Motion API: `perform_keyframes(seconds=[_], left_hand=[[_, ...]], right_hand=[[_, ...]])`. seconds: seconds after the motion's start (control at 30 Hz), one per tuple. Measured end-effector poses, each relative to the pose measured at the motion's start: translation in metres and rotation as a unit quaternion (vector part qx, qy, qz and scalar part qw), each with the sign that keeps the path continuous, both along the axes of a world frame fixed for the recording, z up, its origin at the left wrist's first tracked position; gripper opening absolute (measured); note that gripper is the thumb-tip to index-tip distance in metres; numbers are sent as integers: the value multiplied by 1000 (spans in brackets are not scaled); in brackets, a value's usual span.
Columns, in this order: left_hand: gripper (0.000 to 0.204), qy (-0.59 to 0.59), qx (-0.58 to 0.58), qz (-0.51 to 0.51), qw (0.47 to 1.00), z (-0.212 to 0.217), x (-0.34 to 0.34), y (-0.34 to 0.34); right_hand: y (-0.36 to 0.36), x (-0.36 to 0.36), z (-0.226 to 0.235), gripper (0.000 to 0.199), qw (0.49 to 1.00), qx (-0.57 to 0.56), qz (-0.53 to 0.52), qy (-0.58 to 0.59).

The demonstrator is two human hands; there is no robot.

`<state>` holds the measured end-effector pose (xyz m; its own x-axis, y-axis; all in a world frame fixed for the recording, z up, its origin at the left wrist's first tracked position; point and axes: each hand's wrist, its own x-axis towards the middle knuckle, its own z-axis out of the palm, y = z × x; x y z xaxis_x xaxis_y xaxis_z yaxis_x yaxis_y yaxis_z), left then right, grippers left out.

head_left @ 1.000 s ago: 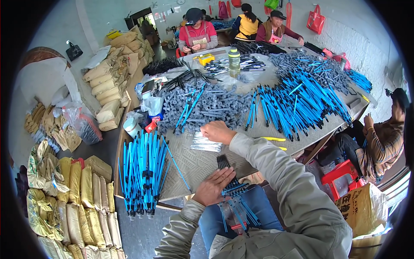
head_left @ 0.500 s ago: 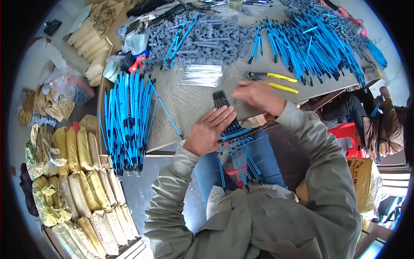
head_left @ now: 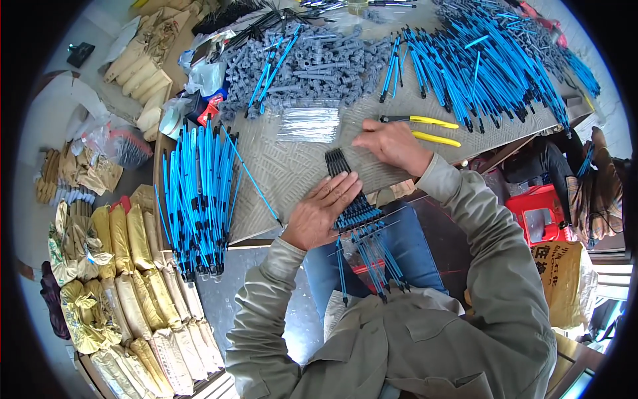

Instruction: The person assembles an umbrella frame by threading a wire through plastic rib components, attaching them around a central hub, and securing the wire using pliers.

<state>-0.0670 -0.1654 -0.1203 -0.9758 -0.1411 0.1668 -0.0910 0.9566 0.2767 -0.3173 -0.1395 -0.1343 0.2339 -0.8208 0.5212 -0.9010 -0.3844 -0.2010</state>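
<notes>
A row of thin blue and black rods [head_left: 362,214] lies over the table's near edge, black tips fanned on the tabletop and blue ends hanging above my lap. My left hand [head_left: 323,207] rests flat on its left side, fingers stretched out and close together. Thin straight wires [head_left: 389,223] cross the rods below that hand. To the right, above the table, my right hand [head_left: 393,146] is closed, its fingers curled toward the thumb; whatever they pinch is too small or hidden to make out. Just beyond it are cutting pliers [head_left: 435,122] with yellow handles, partly covered by the hand.
A clear packet of thin silvery wires [head_left: 309,124] lies ahead. Grey plastic pieces [head_left: 306,66] are heaped behind it. Blue rods are piled at the right [head_left: 465,73] and left [head_left: 199,199]. Wrapped packages [head_left: 126,286] are stacked left of the table; a red container [head_left: 535,213] stands right.
My right hand has moved slightly left, and its fingers look more curled. My left hand stays on the rods. The whole view has shifted a little.
</notes>
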Motion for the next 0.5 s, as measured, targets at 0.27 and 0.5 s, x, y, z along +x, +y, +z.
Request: perform_keyframes(seconds=[0.27,0.5], left_hand=[[82,13,-14,-4,1000,-2,11,5],[80,33,-22,-5,999,0,7,5]], right_hand=[[-8,3,-13,14,999,-34,20,10],[-3,2,-1,15,999,13,31,16]])
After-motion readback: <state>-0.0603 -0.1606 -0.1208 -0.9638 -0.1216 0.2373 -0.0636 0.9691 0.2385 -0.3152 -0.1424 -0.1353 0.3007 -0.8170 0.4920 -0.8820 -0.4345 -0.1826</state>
